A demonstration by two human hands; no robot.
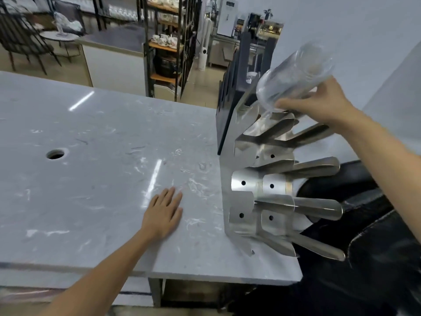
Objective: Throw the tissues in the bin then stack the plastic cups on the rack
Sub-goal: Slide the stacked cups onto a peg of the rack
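My right hand (319, 103) grips a stack of clear plastic cups (293, 74), tilted with its open mouth down-left over the top prongs of the steel cup rack (262, 185). The rack stands upright at the right end of the counter, and its several prongs point right and slightly upward. Flat on the grey marble counter (91, 179) lies my left hand (165, 213), fingers spread, holding nothing, just left of the rack. No tissues are in view.
A bin lined with a black bag (364, 236) sits below the rack, off the counter's right edge. The counter has a round hole (55, 154) at the left. Dark slotted holders (227, 92) stand behind the rack. Shelves and chairs fill the background.
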